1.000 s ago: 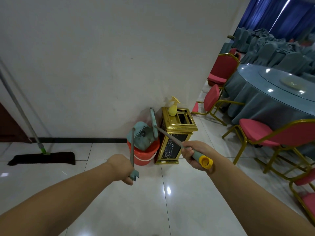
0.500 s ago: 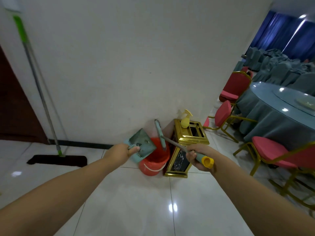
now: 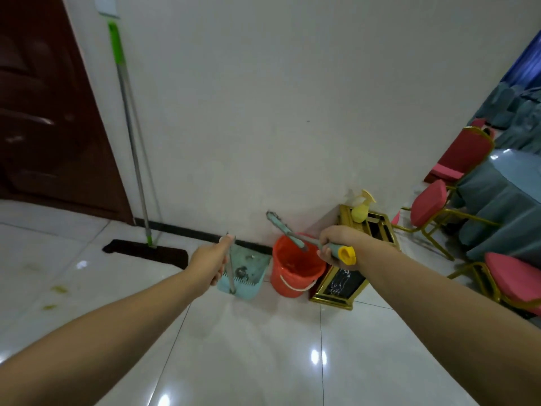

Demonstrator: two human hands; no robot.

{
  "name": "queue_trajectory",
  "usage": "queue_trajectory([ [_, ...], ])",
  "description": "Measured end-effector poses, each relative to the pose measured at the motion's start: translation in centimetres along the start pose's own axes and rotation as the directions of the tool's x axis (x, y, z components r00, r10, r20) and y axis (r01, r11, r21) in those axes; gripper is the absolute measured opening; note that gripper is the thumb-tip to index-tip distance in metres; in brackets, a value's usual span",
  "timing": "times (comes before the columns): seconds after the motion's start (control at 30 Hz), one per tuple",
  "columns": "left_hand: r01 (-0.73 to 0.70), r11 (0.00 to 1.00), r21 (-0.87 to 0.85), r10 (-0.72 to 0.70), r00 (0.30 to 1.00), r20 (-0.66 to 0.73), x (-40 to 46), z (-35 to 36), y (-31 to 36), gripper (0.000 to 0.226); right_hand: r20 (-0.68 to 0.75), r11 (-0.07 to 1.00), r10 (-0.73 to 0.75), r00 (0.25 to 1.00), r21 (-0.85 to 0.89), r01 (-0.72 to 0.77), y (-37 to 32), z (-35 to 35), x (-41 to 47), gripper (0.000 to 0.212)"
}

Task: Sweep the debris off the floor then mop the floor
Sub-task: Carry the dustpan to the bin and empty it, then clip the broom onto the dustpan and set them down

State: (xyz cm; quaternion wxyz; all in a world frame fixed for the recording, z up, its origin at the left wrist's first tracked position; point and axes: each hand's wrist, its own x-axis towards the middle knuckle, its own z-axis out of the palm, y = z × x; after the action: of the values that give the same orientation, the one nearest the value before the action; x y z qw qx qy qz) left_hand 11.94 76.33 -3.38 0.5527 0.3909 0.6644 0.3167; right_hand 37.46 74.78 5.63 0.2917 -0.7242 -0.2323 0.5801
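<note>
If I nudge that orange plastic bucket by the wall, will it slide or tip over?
The orange plastic bucket probably slides: it stands upright on glossy white floor tiles. It looks light, thin-walled, with little visible inside, so a high push could tip it. The gold-framed bin close beside it would likely block it that way.

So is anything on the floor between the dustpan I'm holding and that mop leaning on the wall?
Nothing visible. The dustpan hangs from your left hand, and only bare tile lies between it and the mop leaning on the wall to its left.
</note>
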Motion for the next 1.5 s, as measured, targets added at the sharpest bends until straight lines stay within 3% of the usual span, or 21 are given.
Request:
queue_trajectory([
  [0.17,0.055,0.998,-0.017,-0.055,0.998,0.007,1.5,-0.2,-3.1,0.051,-0.006,0.970,0.076,0.997,-0.233,-0.075,-1.3,2.2,3.1,0.019],
  [0.27,0.097,0.995,-0.033,-0.097,0.995,0.009,2.8,0.1,-4.6,0.051,0.054,0.954,0.128,0.990,-0.279,-0.108,-2.3,3.2,4.9,0.009],
  [0.4,0.156,0.988,-0.022,-0.156,0.987,-0.028,5.2,1.4,-5.6,0.056,0.146,0.944,0.174,0.974,-0.306,-0.123,-3.4,4.3,8.9,0.013],
  [0.6,0.276,0.957,-0.086,-0.280,0.960,-0.029,9.7,5.5,-5.2,0.058,0.209,0.901,0.397,0.894,-0.276,-0.335,-4.5,5.1,17.0,0.013],
  [0.9,0.414,0.902,-0.126,-0.412,0.910,0.044,13.9,14.0,-3.3,0.053,0.151,0.791,0.560,0.815,-0.390,-0.472,-7.5,4.2,22.9,0.010],
  [1.23,0.440,0.871,-0.217,-0.367,0.878,0.308,15.2,21.9,-3.0,0.044,0.117,0.752,0.569,0.814,-0.474,-0.458,-8.2,-0.6,23.4,0.010],
  [1.4,0.527,0.811,-0.256,-0.431,0.833,0.348,14.7,25.0,-3.0,0.048,0.109,0.726,0.548,0.829,-0.556,-0.406,-7.8,-3.9,23.7,0.022],
  [1.5,0.562,0.789,-0.248,-0.457,0.807,0.374,14.5,26.4,-2.2,0.050,0.119,0.697,0.566,0.816,-0.598,-0.396,-8.1,-5.5,23.9,0.008],
])
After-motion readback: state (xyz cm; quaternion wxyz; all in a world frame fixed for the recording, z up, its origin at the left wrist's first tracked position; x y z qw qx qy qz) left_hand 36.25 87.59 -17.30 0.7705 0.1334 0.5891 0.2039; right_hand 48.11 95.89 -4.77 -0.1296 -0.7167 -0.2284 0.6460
